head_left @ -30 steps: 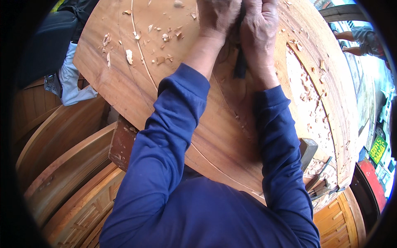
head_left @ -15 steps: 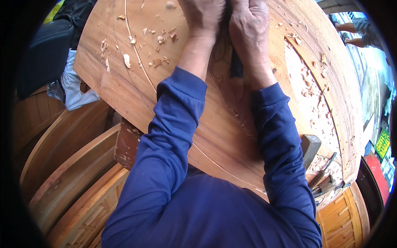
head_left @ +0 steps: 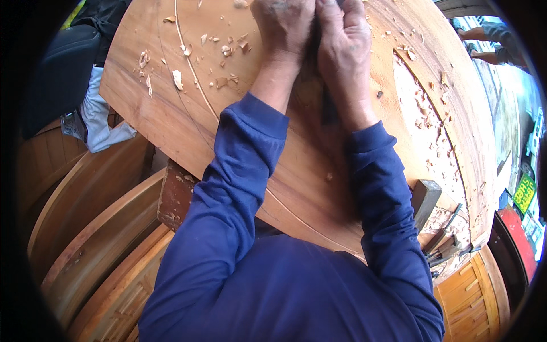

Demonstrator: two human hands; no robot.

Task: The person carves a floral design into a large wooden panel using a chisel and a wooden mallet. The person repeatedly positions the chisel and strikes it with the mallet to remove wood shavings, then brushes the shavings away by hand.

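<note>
Both of my hands are at the far top of the view, close together over a large curved wooden panel [head_left: 165,122]. Closed into a fist, my left hand [head_left: 285,31] has its fingertips partly cut off by the frame edge. My right hand [head_left: 346,51] is curled beside it, thumb on top. A dark, narrow thing shows between the two hands; its kind cannot be made out. Curled wood shavings [head_left: 227,51] lie scattered left of my hands. To their right, a pale carved recess [head_left: 424,134] holds more shavings.
A block-shaped tool head [head_left: 426,200] and several hand tools [head_left: 443,239] lie at the panel's right edge. Curved wooden boards [head_left: 97,228] stand at lower left, near a dark chair [head_left: 60,74]. Another person's legs [head_left: 490,45] show at upper right.
My hands have come slightly nearer to me, still closed and side by side. The view has shifted a little. Less of the dark thing below my right hand stands out clearly.
</note>
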